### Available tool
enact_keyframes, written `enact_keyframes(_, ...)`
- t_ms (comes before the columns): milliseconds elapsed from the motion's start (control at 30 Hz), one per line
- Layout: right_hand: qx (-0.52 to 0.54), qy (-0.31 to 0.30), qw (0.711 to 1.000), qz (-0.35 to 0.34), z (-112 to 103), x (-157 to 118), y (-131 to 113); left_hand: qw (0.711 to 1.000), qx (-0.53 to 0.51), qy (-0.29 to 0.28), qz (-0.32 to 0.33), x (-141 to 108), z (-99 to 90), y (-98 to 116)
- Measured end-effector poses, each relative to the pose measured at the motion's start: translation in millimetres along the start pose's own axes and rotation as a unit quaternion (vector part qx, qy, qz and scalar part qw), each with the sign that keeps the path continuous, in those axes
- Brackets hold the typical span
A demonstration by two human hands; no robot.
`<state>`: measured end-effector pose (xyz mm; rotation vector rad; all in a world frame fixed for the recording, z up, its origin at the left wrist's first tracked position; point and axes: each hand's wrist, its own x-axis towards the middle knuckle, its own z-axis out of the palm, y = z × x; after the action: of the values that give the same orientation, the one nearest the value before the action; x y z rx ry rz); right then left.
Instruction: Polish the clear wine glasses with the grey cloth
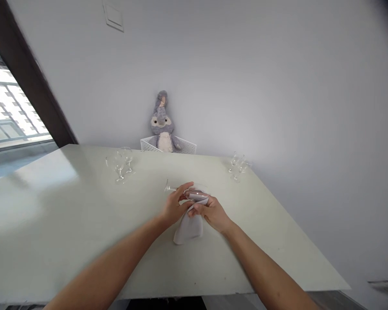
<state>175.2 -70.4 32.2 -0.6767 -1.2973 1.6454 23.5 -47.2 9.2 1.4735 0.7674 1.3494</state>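
Observation:
Above the middle of the table, a clear stemmed glass point(197, 195) lies tilted on its side, its foot pointing left. My left hand point(176, 204) is wrapped round the glass near the stem end. At the rim end, my right hand point(211, 211) pinches a light grey cloth point(189, 226) against the bowl, with some fingers hidden behind the glass or inside its mouth. The cloth hangs down below both hands towards the tabletop.
Several clear stemmed glasses point(119, 165) stand at the back left of the pale table point(116, 258). More glasses point(237, 165) stand at the back right. Behind the far edge, a grey plush toy point(164, 125) sits in a white perforated basket point(189, 147) by the wall.

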Motion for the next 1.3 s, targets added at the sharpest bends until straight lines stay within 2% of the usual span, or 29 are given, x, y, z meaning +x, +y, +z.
enact_keyframes(133, -0.077, 0.013, 0.997, -0.008, 0.5, -0.1, -0.4, 0.998, -0.041, -0.005, -0.047, -0.2, 3.9, -5.0)
enact_keyframes(267, -0.183, 0.101, 0.977, -0.048, 2.0, -3.7, -4.1, 0.989, -0.112, 0.005, -0.097, 1.9, 4.9, -6.4)
enact_keyframes(367, -0.294, 0.146, 0.938, -0.108, -2.0, -6.1, -6.3, 0.976, -0.176, 0.009, -0.130, 2.7, 5.2, -4.8)
enact_keyframes(500, -0.433, 0.200, 0.856, -0.201, -12.7, -8.2, -12.8, 0.959, -0.243, 0.029, -0.142, 4.6, 4.7, -2.4)
enact_keyframes(567, -0.458, 0.228, 0.822, -0.249, -16.5, -9.8, -16.8, 0.955, -0.256, 0.039, -0.147, 5.6, 4.2, -1.7)
enact_keyframes(600, -0.452, 0.236, 0.817, -0.268, -17.2, -10.6, -18.4, 0.953, -0.259, 0.043, -0.151, 5.9, 4.3, -1.5)
enact_keyframes(633, -0.432, 0.240, 0.823, -0.280, -17.0, -11.4, -19.4, 0.952, -0.261, 0.043, -0.156, 5.8, 4.6, -1.3)
enact_keyframes(700, -0.371, 0.237, 0.856, -0.270, -13.8, -12.1, -19.7, 0.949, -0.267, 0.028, -0.166, 4.8, 6.1, -0.8)
enact_keyframes(800, -0.287, 0.213, 0.913, -0.196, -5.8, -10.4, -16.7, 0.946, -0.276, -0.011, -0.173, 2.1, 9.5, 0.3)
enact_keyframes(867, -0.255, 0.206, 0.931, -0.162, -1.8, -7.9, -13.0, 0.945, -0.277, -0.014, -0.175, 0.8, 11.3, 1.1)
enact_keyframes(967, -0.235, 0.236, 0.929, -0.161, -1.7, -4.1, -6.3, 0.945, -0.278, -0.004, -0.174, 0.5, 12.7, 1.5)
enact_keyframes(1100, -0.294, 0.300, 0.888, -0.190, -10.0, 0.6, -0.1, 0.946, -0.275, -0.014, -0.174, 0.7, 13.6, 0.5)
enact_keyframes(1167, -0.311, 0.315, 0.878, -0.179, -14.3, 3.2, 0.3, 0.948, -0.267, -0.021, -0.171, 0.5, 13.6, -0.5)
enact_keyframes(1300, -0.215, 0.304, 0.921, -0.114, -18.5, 7.2, -0.3, 0.954, -0.251, -0.020, -0.161, 0.5, 12.6, -2.0)
